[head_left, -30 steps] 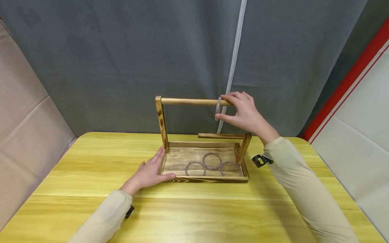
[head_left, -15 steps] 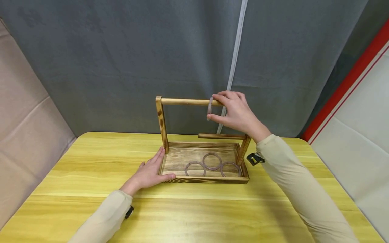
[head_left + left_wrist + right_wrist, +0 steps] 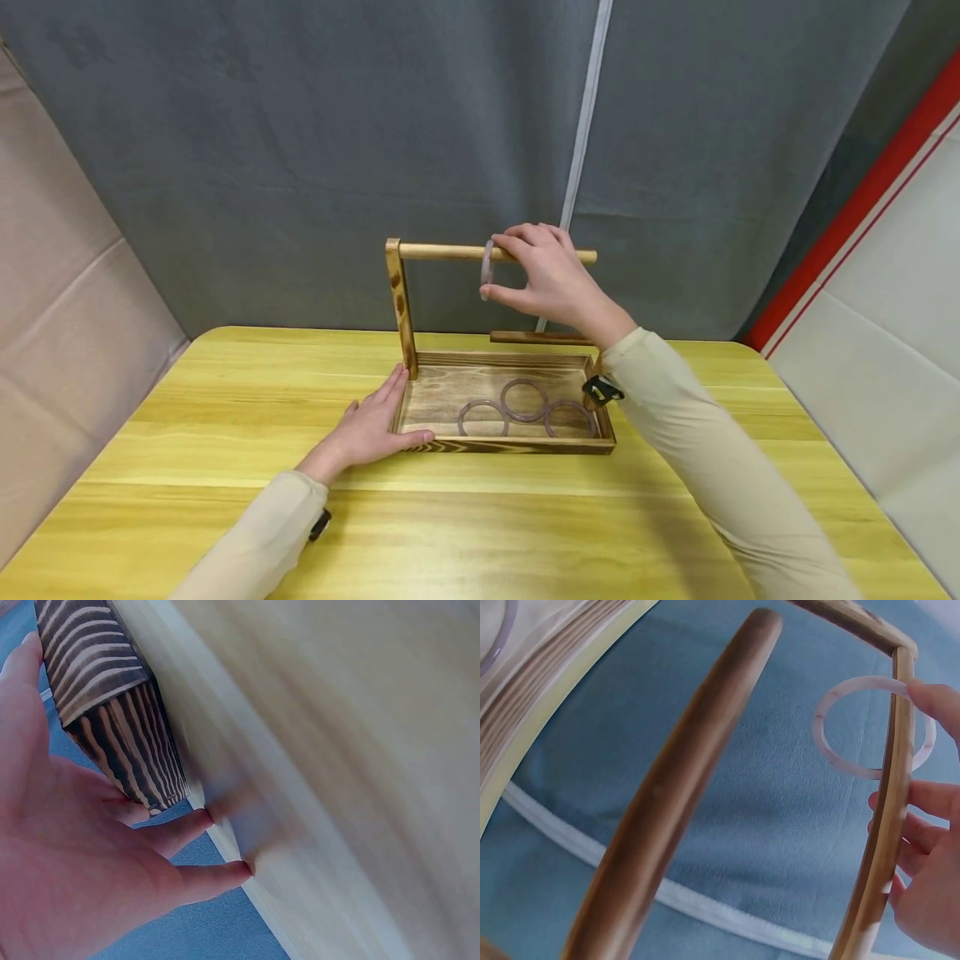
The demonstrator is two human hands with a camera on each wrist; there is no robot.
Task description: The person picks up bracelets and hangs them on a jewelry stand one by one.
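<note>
My right hand (image 3: 551, 279) pinches a pale lilac bangle (image 3: 487, 263) between thumb and fingers. That bangle (image 3: 819, 729) encircles the upper wooden bar (image 3: 442, 251) of a stand, as the right wrist view shows. My left hand (image 3: 367, 425) rests with spread, straight fingers against the left end of the stand's wooden tray (image 3: 510, 447). In the left wrist view, its fingers lie along the dark-grained tray corner (image 3: 112, 697), some fingertips reaching the tabletop. Three similar bangles, a left one (image 3: 483, 402), a middle one (image 3: 524, 382) and a right one (image 3: 570, 403), lie in the tray.
A shorter, lower bar (image 3: 525, 337) extends leftward above the tray, its right post mostly hidden by my right arm. The tall left post (image 3: 401, 308) carries the upper bar. Behind the yellow wooden table (image 3: 480, 525) hangs a grey curtain (image 3: 300, 167).
My right hand has slid the bangle leftward along the upper bar, uncovering the bar's free right end. My left hand has stayed in place on the tray.
</note>
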